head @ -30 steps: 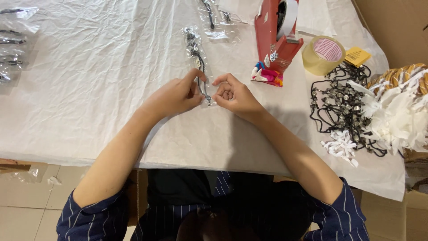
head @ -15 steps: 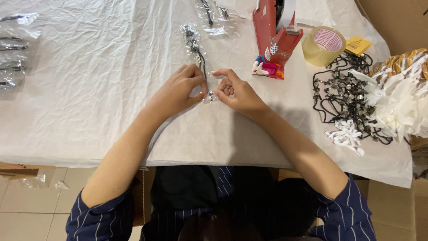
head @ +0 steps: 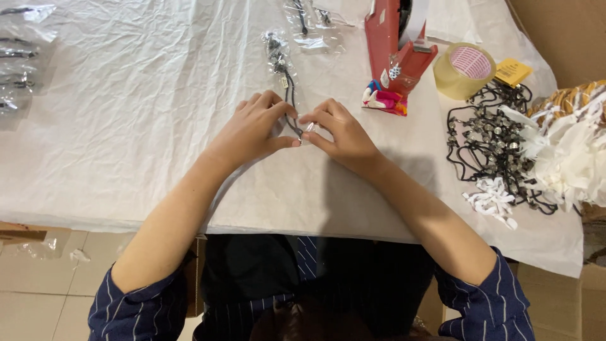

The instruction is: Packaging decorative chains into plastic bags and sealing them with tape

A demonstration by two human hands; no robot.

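Pinching the thin black cord necklace in its narrow clear plastic sleeve (head: pixel 285 79) well calls, I judge, for both hands working close together at the sleeve's near end, cord flat on the white crinkled paper-covered tabletop (head: pixel 139 126). The left hand (head: pixel 255 129) and right hand (head: pixel 338 136) meet there, fingers (head: pixel 314 118) closed on the cord's end. The sleeve runs away from the hands, beaded at its far end.

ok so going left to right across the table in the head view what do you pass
clear packets → left hand → right hand → red tape dispenser → tape roll → tangle of black cords → white ribbon pile
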